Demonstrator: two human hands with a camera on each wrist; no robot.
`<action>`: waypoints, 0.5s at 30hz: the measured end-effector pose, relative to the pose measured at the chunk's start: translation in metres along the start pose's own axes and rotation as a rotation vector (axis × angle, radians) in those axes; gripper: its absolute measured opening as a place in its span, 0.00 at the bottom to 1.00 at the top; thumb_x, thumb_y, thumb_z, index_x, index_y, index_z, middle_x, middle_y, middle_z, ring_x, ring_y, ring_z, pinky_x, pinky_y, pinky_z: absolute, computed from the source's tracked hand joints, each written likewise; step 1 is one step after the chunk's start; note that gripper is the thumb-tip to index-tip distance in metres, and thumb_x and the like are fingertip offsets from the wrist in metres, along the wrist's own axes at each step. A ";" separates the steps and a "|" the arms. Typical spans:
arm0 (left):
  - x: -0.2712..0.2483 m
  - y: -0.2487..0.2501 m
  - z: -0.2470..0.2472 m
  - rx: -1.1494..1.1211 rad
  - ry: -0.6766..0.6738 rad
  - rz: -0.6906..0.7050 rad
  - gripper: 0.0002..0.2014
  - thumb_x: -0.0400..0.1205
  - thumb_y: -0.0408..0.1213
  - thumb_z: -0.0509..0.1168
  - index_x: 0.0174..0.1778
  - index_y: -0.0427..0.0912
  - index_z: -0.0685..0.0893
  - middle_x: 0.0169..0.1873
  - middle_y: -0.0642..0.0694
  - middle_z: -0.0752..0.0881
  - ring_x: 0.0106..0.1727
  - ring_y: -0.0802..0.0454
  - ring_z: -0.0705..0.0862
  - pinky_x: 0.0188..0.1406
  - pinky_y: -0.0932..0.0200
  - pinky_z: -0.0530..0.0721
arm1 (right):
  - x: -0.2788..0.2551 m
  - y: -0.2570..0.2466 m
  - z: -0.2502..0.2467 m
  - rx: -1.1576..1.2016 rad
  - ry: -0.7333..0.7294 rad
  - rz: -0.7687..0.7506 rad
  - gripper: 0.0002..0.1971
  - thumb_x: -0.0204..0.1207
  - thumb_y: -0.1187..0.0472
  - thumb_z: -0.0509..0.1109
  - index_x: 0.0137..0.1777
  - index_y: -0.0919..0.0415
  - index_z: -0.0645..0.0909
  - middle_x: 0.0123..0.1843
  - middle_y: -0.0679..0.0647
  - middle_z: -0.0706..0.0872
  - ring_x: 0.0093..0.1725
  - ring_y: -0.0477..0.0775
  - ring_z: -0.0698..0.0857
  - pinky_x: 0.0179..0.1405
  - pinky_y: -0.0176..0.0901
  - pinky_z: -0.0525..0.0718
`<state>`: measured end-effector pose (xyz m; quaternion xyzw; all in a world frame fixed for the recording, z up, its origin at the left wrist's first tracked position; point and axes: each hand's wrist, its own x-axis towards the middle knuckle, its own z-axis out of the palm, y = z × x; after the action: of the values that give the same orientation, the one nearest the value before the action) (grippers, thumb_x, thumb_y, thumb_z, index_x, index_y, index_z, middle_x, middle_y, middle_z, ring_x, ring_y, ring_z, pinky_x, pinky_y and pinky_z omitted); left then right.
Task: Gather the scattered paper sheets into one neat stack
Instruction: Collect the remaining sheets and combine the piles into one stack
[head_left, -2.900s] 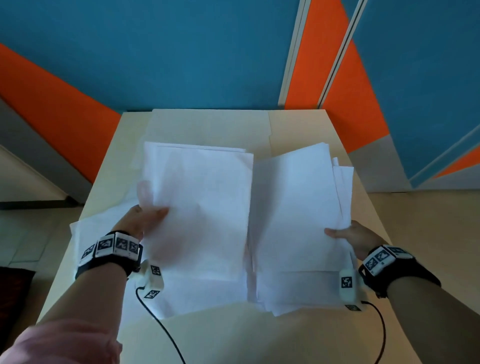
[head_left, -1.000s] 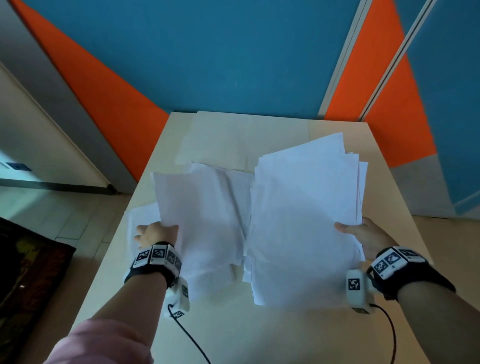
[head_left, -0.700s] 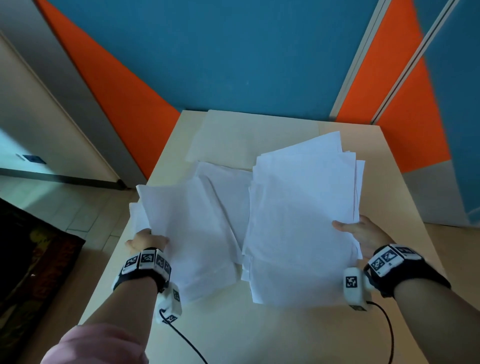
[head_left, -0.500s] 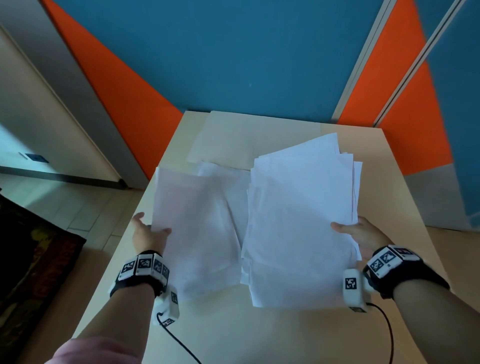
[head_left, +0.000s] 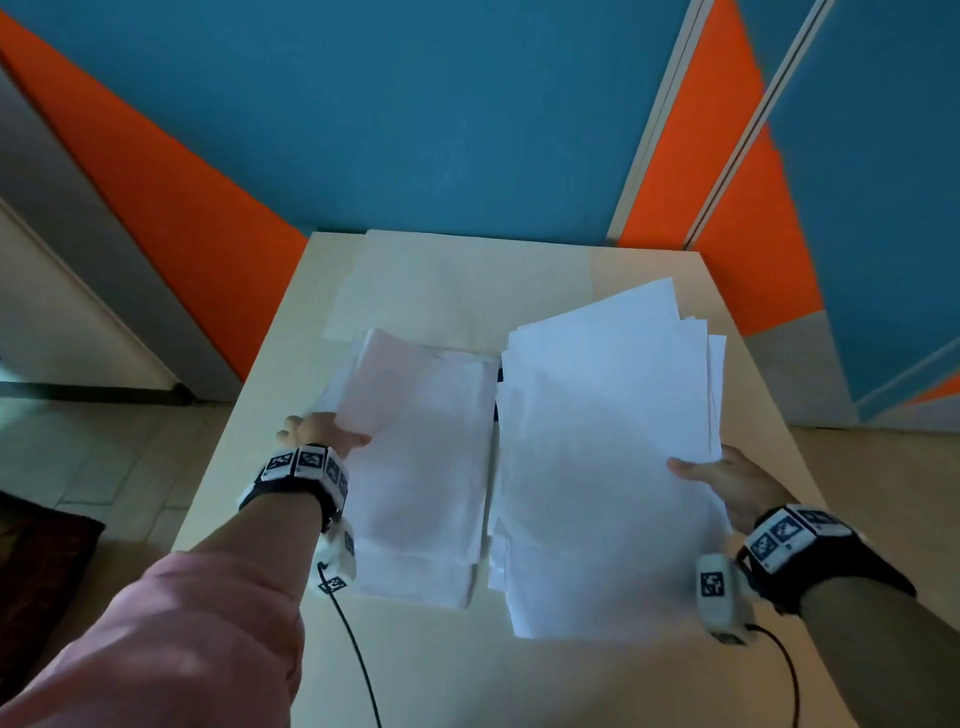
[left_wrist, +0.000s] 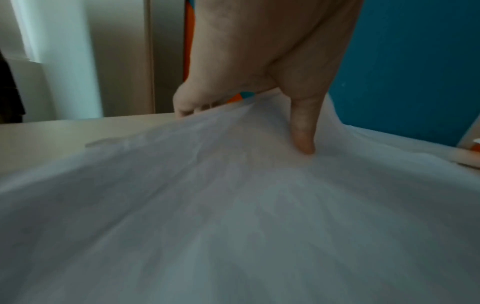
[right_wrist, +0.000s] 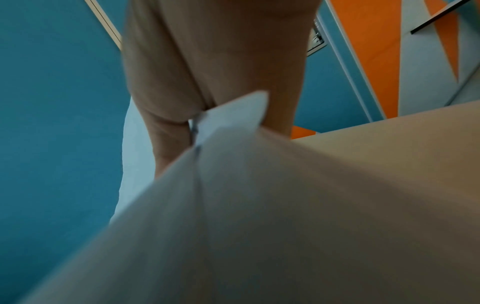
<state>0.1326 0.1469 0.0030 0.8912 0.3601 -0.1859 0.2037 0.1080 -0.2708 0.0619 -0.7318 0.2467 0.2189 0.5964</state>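
Two piles of white paper lie side by side on the beige table (head_left: 519, 675). My left hand (head_left: 322, 434) pinches the left edge of the top sheets of the left pile (head_left: 421, 467), thumb (left_wrist: 302, 131) on top and fingers underneath, lifting that edge slightly. My right hand (head_left: 722, 480) grips the right edge of the thicker, fanned right pile (head_left: 602, 467), thumb over it and fingers below; in the right wrist view the paper edge (right_wrist: 228, 119) sits between thumb and fingers.
One more pale sheet (head_left: 467, 280) lies flat at the far end of the table. The table's left edge (head_left: 244, 395) drops to the tiled floor. Blue and orange wall panels stand right behind the table. Wrist-camera cables (head_left: 358, 654) trail over the near tabletop.
My left hand has pulled the loose left sheets rightwards and squared them onto one pile next to the right pile. The right hand has kept its hold, barely moving.
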 end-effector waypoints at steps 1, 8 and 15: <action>0.000 0.003 0.003 0.009 -0.006 -0.006 0.32 0.72 0.53 0.72 0.68 0.39 0.78 0.71 0.31 0.68 0.72 0.32 0.68 0.74 0.40 0.67 | 0.009 0.007 -0.006 -0.002 0.019 0.006 0.55 0.28 0.44 0.89 0.61 0.66 0.81 0.53 0.61 0.89 0.55 0.65 0.87 0.63 0.62 0.81; -0.006 0.010 0.019 -0.326 -0.024 0.053 0.33 0.72 0.33 0.75 0.70 0.34 0.68 0.65 0.30 0.80 0.65 0.33 0.80 0.59 0.44 0.79 | 0.000 0.011 -0.007 0.050 -0.001 -0.013 0.27 0.59 0.58 0.83 0.56 0.68 0.81 0.52 0.63 0.87 0.48 0.60 0.86 0.64 0.58 0.78; -0.011 -0.005 -0.005 -0.207 -0.062 0.221 0.14 0.78 0.36 0.65 0.51 0.27 0.85 0.53 0.29 0.87 0.56 0.34 0.84 0.46 0.53 0.74 | 0.007 0.013 -0.016 0.040 0.021 -0.003 0.25 0.64 0.60 0.80 0.59 0.71 0.80 0.48 0.60 0.87 0.49 0.61 0.85 0.63 0.55 0.78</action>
<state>0.1227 0.1459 0.0112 0.8936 0.2704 -0.1518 0.3246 0.1060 -0.2898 0.0506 -0.7224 0.2564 0.2053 0.6085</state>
